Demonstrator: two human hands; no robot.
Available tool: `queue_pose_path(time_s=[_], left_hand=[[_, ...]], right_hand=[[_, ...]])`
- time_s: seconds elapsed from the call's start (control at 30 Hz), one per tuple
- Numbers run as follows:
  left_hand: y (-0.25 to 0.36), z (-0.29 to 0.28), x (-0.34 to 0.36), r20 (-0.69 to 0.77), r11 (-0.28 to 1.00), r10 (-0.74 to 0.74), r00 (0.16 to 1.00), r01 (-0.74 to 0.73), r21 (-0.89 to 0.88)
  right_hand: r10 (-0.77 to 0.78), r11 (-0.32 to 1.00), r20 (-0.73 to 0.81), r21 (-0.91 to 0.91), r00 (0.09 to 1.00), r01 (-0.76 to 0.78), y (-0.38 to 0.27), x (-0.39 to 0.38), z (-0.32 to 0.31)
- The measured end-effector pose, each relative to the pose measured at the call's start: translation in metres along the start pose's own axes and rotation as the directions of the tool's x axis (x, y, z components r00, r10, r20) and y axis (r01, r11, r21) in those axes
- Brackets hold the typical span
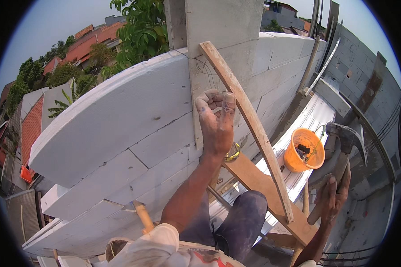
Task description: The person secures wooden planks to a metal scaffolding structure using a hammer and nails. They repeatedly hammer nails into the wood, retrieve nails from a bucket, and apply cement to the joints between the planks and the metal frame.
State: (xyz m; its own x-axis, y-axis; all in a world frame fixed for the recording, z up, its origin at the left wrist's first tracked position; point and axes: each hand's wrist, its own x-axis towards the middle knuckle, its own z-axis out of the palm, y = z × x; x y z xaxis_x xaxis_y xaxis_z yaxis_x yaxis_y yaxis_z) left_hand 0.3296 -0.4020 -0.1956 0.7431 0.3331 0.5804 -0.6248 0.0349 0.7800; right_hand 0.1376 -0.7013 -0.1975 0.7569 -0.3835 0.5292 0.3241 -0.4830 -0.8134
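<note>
Hammer with dark curved metal claw and wooden handle (341,165), fingers of right hand (333,201) closed round it. Long thin brown wooden strip (257,131), slanting in front of flat grey concrete post (227,26). Left hand (217,124) half curled just beside the strip; cannot tell about anything tiny inside. For safe hits, pull left fingers clear.

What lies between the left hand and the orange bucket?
In the head view, a long wooden strip slants between the left hand and the orange bucket.
</note>
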Motion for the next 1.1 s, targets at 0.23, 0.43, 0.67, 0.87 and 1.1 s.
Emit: queue_pose_path(time_s=[0.23,0.43,0.67,0.87,1.1], left_hand=[[-0.014,0.008,0.054,0.203,0.957,-0.198,0.959,0.234,-0.17],[-0.011,0.026,0.048,0.313,0.897,-0.247,0.917,0.338,-0.283],[-0.017,0.027,0.047,0.323,0.935,-0.201,0.925,0.279,-0.217],[-0.01,0.024,0.051,0.347,0.87,-0.345,0.872,0.436,-0.23],[0.029,0.01,0.052,0.197,0.775,-0.594,0.78,0.62,-0.121]], right_hand=[[-0.25,0.949,0.341,-0.098,0.906,0.299,-0.071,0.093,0.11],[-0.282,0.917,0.465,-0.126,0.839,0.378,-0.094,0.127,0.164],[-0.363,0.921,0.316,-0.024,0.877,0.39,-0.081,0.127,0.186],[0.029,0.999,0.582,0.017,0.812,-0.048,-0.083,0.143,0.173],[0.273,0.903,0.681,0.061,0.68,-0.424,-0.123,0.137,0.178]])
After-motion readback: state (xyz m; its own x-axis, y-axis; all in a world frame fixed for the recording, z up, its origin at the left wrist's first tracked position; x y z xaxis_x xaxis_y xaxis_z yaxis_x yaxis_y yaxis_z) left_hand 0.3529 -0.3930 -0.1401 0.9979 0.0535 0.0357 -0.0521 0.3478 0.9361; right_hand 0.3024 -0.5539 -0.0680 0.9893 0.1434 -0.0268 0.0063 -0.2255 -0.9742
